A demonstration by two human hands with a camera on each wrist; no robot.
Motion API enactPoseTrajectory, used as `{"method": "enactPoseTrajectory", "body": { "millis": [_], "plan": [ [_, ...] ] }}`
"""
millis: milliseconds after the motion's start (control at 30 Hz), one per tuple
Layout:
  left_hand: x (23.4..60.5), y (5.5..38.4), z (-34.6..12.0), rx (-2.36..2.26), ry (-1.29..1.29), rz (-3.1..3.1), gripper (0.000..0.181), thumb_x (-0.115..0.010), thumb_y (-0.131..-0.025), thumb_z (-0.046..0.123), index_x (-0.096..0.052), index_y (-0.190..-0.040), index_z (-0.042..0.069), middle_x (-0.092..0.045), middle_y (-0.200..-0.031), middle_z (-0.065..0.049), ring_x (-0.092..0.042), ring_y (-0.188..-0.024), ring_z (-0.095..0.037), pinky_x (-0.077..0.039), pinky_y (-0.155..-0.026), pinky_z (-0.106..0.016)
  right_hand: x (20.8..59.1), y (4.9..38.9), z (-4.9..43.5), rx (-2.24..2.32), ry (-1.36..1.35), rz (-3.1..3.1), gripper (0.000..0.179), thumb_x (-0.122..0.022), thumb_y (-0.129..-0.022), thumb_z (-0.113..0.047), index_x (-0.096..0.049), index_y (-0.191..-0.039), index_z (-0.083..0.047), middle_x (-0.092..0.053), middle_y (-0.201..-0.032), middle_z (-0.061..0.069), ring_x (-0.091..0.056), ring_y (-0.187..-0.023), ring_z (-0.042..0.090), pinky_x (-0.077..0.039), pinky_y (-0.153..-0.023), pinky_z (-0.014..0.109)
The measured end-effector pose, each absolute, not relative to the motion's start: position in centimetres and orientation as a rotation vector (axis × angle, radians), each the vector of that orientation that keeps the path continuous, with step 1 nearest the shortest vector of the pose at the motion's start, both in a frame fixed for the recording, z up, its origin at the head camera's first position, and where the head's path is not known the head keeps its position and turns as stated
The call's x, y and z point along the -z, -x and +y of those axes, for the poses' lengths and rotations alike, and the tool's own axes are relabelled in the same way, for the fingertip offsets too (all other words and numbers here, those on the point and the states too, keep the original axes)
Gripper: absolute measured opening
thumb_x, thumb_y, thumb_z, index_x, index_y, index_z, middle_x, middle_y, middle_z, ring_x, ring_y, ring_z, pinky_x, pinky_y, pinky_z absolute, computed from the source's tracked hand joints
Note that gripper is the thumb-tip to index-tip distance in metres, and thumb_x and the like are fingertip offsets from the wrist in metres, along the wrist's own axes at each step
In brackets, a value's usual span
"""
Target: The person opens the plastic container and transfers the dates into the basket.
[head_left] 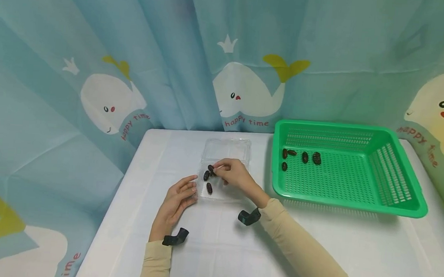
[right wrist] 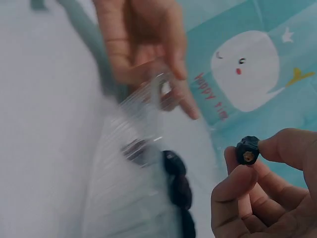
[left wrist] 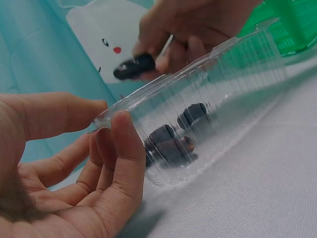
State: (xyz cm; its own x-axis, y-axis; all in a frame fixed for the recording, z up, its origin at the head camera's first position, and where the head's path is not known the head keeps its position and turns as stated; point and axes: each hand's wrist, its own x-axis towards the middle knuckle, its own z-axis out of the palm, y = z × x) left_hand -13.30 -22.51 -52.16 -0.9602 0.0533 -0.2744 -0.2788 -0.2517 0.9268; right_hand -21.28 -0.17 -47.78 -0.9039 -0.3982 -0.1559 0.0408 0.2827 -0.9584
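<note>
A clear plastic box lies on the table with its lid tipped back away from the person. My left hand pinches the box's near left rim between thumb and fingers, as the left wrist view shows. Over the box, my right hand holds a dark brown date between thumb and fingertips. In the left wrist view this date is above the rim. Several other dates, one of them a date toward the near side, lie in the left part of the box.
To the right of the box stands a green plastic basket with several dates in its left part. A white cloth covers the table. Behind the table hangs a blue curtain printed with whales.
</note>
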Motion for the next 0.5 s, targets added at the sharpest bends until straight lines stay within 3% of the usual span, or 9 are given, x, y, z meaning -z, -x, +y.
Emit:
{"method": "enactPoseTrajectory", "body": {
  "millis": [133,300,500],
  "plan": [
    [52.2,13.3,-22.5,-2.317,0.276,1.774,0.052,-0.060,-0.101,-0.003,-0.047,-0.151,0.000,-0.058,-0.112,0.000,-0.059,-0.091,-0.007,-0.057,-0.075,-0.020,46.9,21.3,0.4,1.753,0.281,2.098,0.026,-0.063,-0.101,-0.013,-0.073,-0.122,-0.002,-0.075,-0.097,0.023,-0.054,-0.062,0.011,-0.056,-0.066,0.033],
    [52.1,13.3,-22.4,-2.327,0.283,1.762,0.051,-0.060,-0.101,-0.004,-0.047,-0.150,-0.001,-0.058,-0.111,0.000,-0.058,-0.091,-0.008,-0.058,-0.075,-0.020,45.7,21.2,1.1,1.798,0.239,2.056,0.028,-0.060,-0.103,-0.014,-0.072,-0.124,-0.002,-0.067,-0.080,0.006,-0.053,-0.064,0.011,-0.055,-0.066,0.029],
    [52.0,13.1,-22.6,-2.338,0.261,1.729,0.052,-0.060,-0.101,-0.003,-0.046,-0.151,-0.001,-0.056,-0.112,0.000,-0.057,-0.096,-0.007,-0.058,-0.077,-0.020,44.2,21.3,2.8,1.850,0.172,2.012,0.025,-0.056,-0.106,-0.014,-0.073,-0.121,-0.003,-0.078,-0.094,0.005,-0.054,-0.070,0.012,-0.054,-0.064,0.024]
  ]
}}
